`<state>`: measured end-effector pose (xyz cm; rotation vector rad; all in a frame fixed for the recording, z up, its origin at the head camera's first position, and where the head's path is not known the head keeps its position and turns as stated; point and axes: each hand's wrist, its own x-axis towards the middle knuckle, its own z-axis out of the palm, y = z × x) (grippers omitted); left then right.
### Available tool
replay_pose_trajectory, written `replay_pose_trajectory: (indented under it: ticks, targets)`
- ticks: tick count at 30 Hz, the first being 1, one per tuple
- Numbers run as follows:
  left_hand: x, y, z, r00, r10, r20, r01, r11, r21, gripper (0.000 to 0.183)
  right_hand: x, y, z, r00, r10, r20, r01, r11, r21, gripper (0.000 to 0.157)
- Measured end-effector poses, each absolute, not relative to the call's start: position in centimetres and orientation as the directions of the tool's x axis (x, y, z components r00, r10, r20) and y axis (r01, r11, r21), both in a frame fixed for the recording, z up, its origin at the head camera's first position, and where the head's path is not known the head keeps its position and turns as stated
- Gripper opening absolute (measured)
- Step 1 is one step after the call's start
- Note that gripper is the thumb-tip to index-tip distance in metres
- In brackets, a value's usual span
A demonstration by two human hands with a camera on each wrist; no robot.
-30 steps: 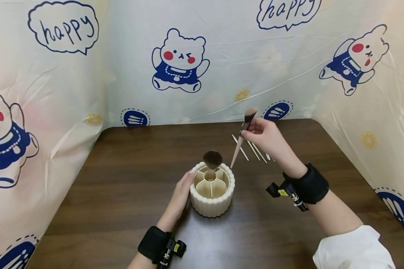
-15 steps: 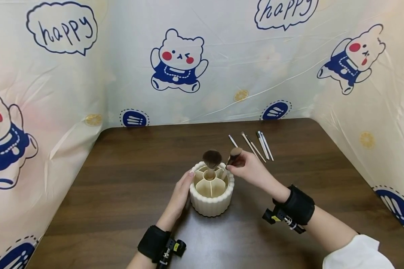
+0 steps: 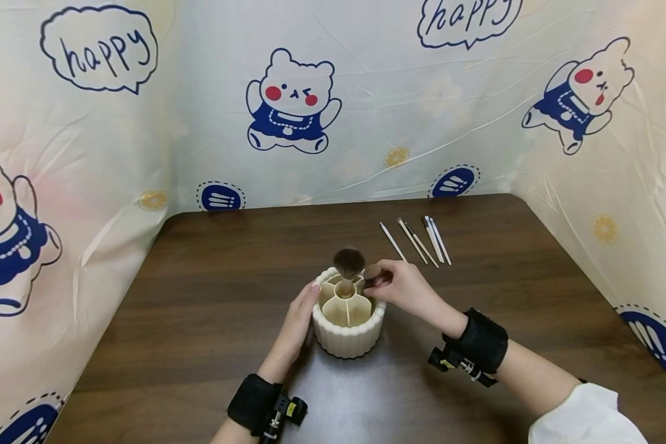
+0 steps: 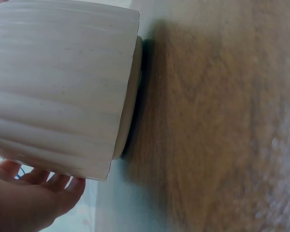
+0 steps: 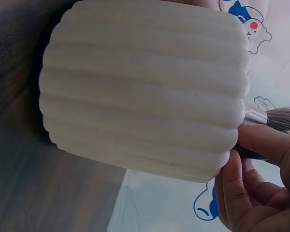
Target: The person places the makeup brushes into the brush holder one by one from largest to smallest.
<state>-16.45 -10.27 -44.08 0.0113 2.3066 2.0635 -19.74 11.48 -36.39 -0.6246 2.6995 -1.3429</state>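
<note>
A cream brush holder [image 3: 348, 340] with a ribbed wall and divided compartments stands upright on the table. Its centre holds a makeup brush [image 3: 348, 263], dark bristles up. My left hand [image 3: 294, 324] grips the holder's left side, thumb near the rim; in the left wrist view its fingertips touch the ribbed wall. At the right rim my right hand [image 3: 407, 290] pinches a second makeup brush [image 3: 372, 271] below its tan head. That brush's handle is down inside the holder, hidden. Dark ferrule shows between the right fingers [image 5: 237, 179] in the right wrist view.
Several thin brushes [image 3: 419, 243] lie on the brown table [image 3: 216, 308] behind the right hand. A printed cloth [image 3: 366, 92] hangs along the table's back and sides.
My right hand has come left and down from above the table, lowering the tan-headed makeup brush handle-first into the holder's right side. The left hand and holder have stayed put.
</note>
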Motion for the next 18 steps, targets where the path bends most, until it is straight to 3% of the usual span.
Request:
replay_pose_trajectory:
  ticks: [6,13,18]
  targets:
    - [-16.5,-10.3,-44.2,-0.999,0.036,-0.031,-0.027,0.115,0.993,0.054,-20.0,11.4,-36.0,-0.903,-0.415,0.114,-0.353,0.562,-0.748,0.014]
    - [-16.5,-10.4,-44.3,-0.999,0.043,-0.033,-0.027,0.117,0.993,0.055,-20.5,12.0,-36.1,-0.913,-0.404,0.062,-0.295,0.546,-0.784,0.029]
    - [-16.5,-10.4,-44.4,-0.998,0.048,-0.030,-0.024,0.122,0.992,0.056,-20.9,12.5,-36.1,-0.897,-0.441,0.039,-0.284,0.504,-0.816,0.030]
